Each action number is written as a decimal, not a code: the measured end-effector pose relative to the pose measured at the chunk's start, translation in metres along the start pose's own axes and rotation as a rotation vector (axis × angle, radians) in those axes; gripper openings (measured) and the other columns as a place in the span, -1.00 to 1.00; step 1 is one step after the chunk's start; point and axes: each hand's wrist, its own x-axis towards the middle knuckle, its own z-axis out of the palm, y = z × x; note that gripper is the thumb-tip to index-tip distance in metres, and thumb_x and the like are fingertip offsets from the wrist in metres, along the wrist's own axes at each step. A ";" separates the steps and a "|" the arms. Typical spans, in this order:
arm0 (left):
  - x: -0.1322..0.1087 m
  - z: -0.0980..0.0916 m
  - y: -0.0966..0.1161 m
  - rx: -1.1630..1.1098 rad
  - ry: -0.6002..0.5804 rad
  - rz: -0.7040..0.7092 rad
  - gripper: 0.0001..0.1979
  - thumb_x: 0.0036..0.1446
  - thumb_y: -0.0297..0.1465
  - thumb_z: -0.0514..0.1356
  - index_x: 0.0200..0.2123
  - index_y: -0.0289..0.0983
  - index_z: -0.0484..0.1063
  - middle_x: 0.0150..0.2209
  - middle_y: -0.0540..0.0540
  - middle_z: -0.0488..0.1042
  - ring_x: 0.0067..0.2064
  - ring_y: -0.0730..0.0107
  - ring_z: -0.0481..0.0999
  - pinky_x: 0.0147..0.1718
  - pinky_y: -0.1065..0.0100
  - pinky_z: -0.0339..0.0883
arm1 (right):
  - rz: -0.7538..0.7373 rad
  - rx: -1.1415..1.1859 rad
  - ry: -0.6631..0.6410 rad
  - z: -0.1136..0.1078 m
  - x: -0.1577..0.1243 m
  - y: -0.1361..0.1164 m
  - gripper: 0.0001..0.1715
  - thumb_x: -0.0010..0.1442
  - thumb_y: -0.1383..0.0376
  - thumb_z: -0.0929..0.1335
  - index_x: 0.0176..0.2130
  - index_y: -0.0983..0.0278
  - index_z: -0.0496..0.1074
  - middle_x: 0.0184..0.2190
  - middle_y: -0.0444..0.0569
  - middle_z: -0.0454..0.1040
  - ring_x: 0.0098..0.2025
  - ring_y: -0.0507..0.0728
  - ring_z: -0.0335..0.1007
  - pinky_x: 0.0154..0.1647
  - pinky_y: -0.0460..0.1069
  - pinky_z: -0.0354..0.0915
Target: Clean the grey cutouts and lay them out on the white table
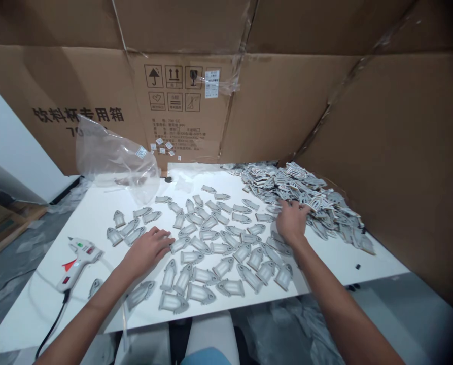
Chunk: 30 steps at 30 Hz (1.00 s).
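Note:
Many flat grey pieces (210, 235), shaped like small lanterns or arched windows with a pointed, looped end, lie spread over a white table (325, 286). My left hand (150, 249) rests low on the left side of the spread, fingers stretched out, its fingertips at the edge of one grey piece (179, 245). At the right, my right hand (292, 220) reaches to the near edge of a heap of the same pieces (287, 182). Its fingers are spread over the pieces there, and their tips are partly hidden. Neither hand visibly lifts anything.
A white glue gun (77, 263) with a black cord lies at the left. Behind it stands a clear plastic bag (115, 157). Large cardboard walls (287, 101) enclose the back and right; small white stickers (162, 150) cling there. A small black bit (358, 266) lies right.

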 end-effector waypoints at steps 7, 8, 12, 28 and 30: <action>-0.007 0.000 0.005 0.037 0.068 -0.164 -0.77 0.45 -0.32 0.13 -0.07 -0.18 0.60 0.00 -0.21 0.56 0.06 -0.03 0.50 -0.12 0.15 0.41 | 0.018 -0.011 0.037 -0.007 0.000 0.014 -0.44 0.27 0.39 0.30 0.22 0.43 0.49 0.20 0.46 0.34 0.22 0.49 0.12 0.11 0.25 0.22; -0.007 0.001 0.006 0.041 0.079 -0.197 -0.79 0.44 -0.33 0.13 -0.09 -0.19 0.58 -0.02 -0.22 0.55 0.07 -0.04 0.49 -0.15 0.16 0.40 | 0.048 -0.008 0.060 -0.007 -0.002 0.015 -0.42 0.27 0.37 0.30 0.24 0.46 0.47 0.23 0.51 0.29 0.24 0.52 0.10 0.09 0.26 0.23; -0.003 0.008 0.006 0.024 0.121 -0.329 -0.83 0.40 -0.39 0.12 -0.09 -0.24 0.52 -0.03 -0.25 0.53 0.08 -0.07 0.50 -0.12 0.14 0.39 | 0.120 0.027 0.096 -0.010 -0.011 0.018 -0.47 0.29 0.35 0.31 0.19 0.51 0.49 0.25 0.59 0.24 0.25 0.60 0.12 -0.01 0.26 0.25; 0.003 0.013 -0.018 -0.304 0.243 -0.482 -0.90 0.09 -0.41 0.27 -0.27 -0.21 0.54 -0.20 -0.08 0.62 -0.15 0.20 0.55 -0.12 0.28 0.32 | 0.350 1.020 0.246 -0.086 -0.178 -0.059 -0.62 0.22 0.06 0.50 -0.07 0.25 0.61 -0.12 0.11 0.65 -0.09 0.28 0.54 -0.03 0.13 0.45; 0.000 0.011 -0.016 -0.329 0.271 -0.489 -0.90 0.10 -0.38 0.26 -0.28 -0.21 0.55 -0.21 -0.07 0.61 -0.19 0.22 0.52 -0.14 0.27 0.31 | 0.472 1.267 0.124 -0.097 -0.221 -0.094 -0.55 0.11 0.03 0.60 -0.09 0.20 0.61 -0.09 0.06 0.64 -0.01 0.30 0.53 0.00 0.13 0.44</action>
